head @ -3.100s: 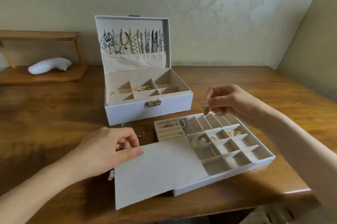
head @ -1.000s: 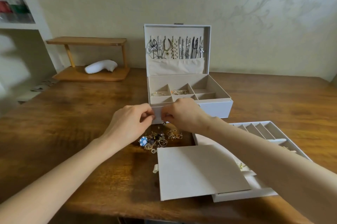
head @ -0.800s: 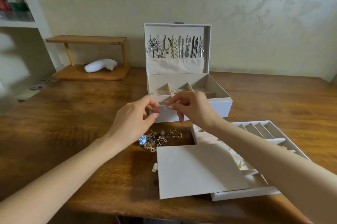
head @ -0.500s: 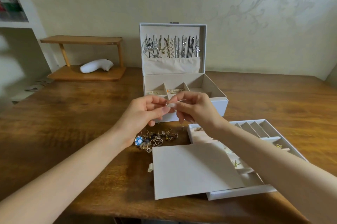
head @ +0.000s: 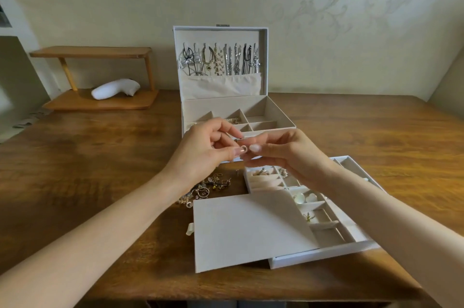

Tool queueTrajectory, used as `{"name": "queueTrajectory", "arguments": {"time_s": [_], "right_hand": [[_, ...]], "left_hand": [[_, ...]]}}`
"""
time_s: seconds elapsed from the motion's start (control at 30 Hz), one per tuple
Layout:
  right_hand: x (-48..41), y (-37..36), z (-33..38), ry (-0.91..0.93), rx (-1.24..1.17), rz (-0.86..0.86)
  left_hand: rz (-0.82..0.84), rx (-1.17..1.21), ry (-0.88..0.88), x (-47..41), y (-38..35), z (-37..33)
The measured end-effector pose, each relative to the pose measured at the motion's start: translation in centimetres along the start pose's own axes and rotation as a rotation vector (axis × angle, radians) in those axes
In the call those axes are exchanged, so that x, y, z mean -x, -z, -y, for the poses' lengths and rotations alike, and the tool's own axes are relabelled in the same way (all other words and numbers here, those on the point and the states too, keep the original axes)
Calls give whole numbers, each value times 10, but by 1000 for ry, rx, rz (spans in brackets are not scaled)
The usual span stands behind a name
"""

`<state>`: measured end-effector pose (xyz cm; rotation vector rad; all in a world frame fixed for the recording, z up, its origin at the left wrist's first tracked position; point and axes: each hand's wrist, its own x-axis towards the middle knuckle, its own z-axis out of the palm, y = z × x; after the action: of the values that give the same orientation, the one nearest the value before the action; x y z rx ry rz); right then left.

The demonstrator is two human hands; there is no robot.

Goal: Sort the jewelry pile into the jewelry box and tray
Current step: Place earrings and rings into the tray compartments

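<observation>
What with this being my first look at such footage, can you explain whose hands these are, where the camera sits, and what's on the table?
No machine here: these are a person's two bare hands, filmed by one camera worn on the head, looking forward and down. The left hand and right hand together pinch a small ring-like piece above the wooden table. On the table are an open jewelry box, a divided tray partly under a flat cover, and a loose jewelry pile in front of the box.

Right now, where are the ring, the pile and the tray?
ring (head: 244, 149): head view, on its small hoop between the fingertips.
pile (head: 208, 187): head view, on the loose pieces at its middle.
tray (head: 326, 254): head view, on its front wall.
</observation>
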<state>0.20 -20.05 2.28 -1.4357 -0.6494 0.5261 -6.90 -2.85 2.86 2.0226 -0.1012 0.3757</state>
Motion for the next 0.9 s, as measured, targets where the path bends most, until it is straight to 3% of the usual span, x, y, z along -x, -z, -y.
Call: {"name": "queueTrajectory", "arguments": {"time_s": [0.17,0.4,0.9], "right_hand": [[4,1,4,66,208,-127],[8,14,13,58,249,-200],[59,86,7,-14,431,-372]], "left_hand": [[33,-75,-31,-2,-7,-4],[140,-35,-19,2,5,-1],[183,-114,12,6,7,20]]}}
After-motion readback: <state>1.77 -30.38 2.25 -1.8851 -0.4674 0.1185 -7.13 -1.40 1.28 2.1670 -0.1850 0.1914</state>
